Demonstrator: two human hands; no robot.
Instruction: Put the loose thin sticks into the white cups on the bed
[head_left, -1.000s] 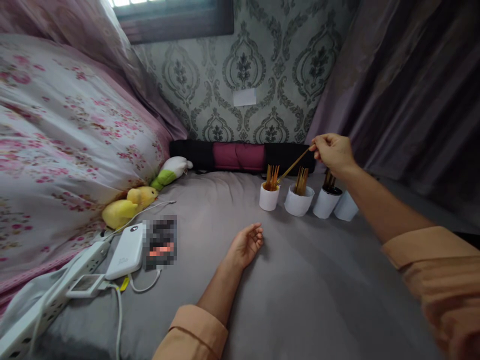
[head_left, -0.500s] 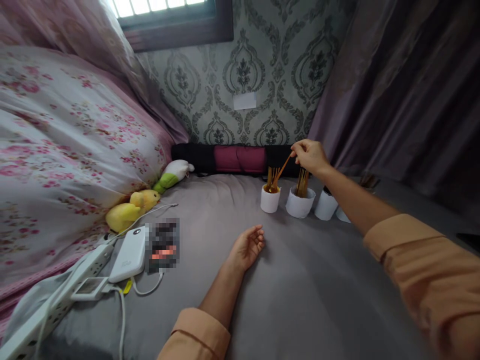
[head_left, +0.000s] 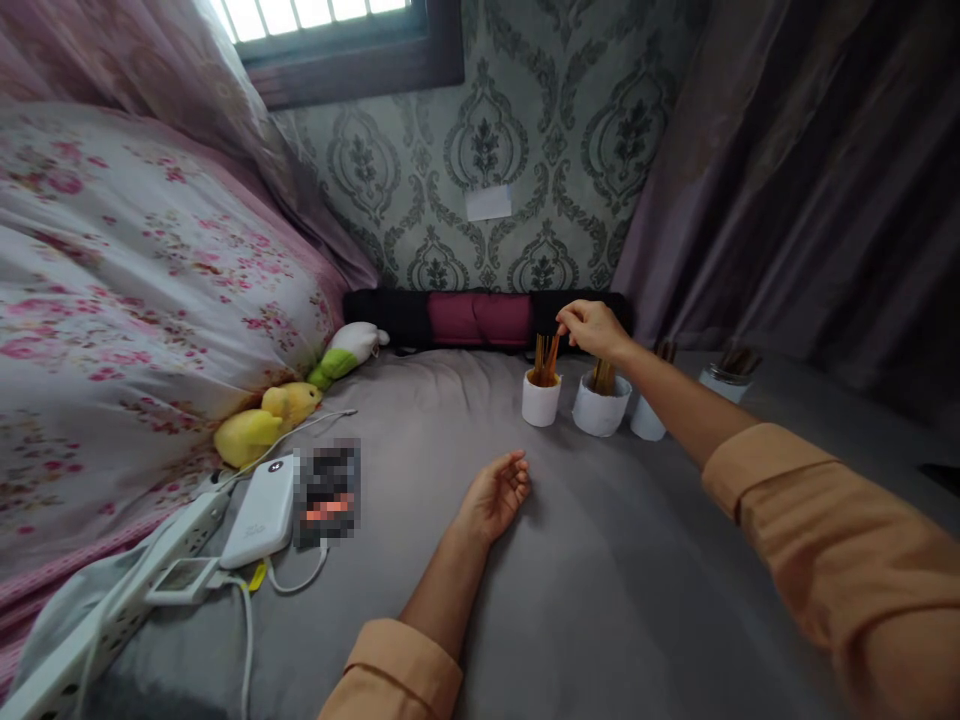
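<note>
My right hand pinches the top of a thin orange-brown stick. The stick's lower end is down in a white cup with a yellowish inner rim, among several other thin sticks. Right of it stands a wider white cup with a bundle of yellowish sticks, partly behind my right hand and wrist. My left hand rests on the grey sheet, palm turned up, fingers loosely curled and holding nothing.
Two more white containers with dark sticks stand at right, one partly behind my forearm. A long black and maroon roll lies along the wall. At left are plush toys, a white power bank, cables and a power strip.
My right hand has moved left and slightly down, bringing the stick from a slant to nearly upright in the left cup. The left hand stays where it was.
</note>
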